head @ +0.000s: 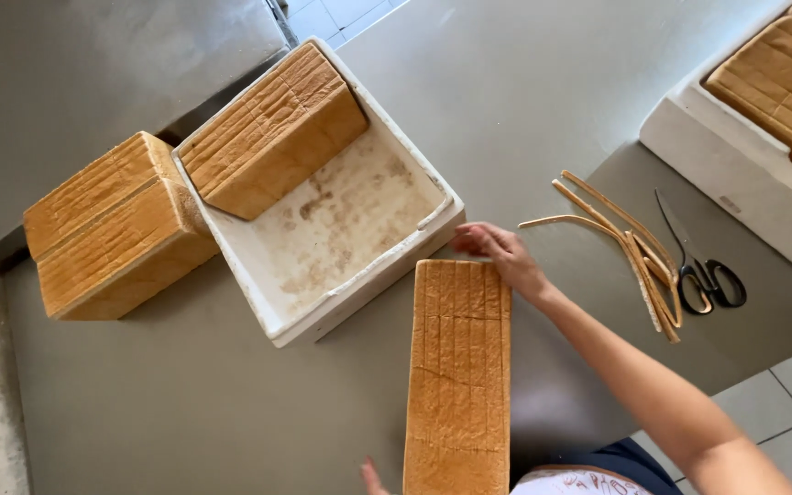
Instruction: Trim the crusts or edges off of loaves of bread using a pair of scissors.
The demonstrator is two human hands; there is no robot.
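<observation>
Currently the right hand (504, 257) rests at the far right corner of the long sliced loaf (458, 376), fingers (474, 240) loosely spread and touching its end crust, pinching nothing. The left hand (373, 478) shows only a fingertip at the near end; its state cannot be told. The loaf lies flat on the grey counter (185, 412), just below the fingers. Judged step: positioning the loaf. The crust is golden, ridged and rectangular. Beyond the fingers sits a stained white foam box (359, 275); right of them lie crust strips (634, 247) and black scissors (703, 270).
</observation>
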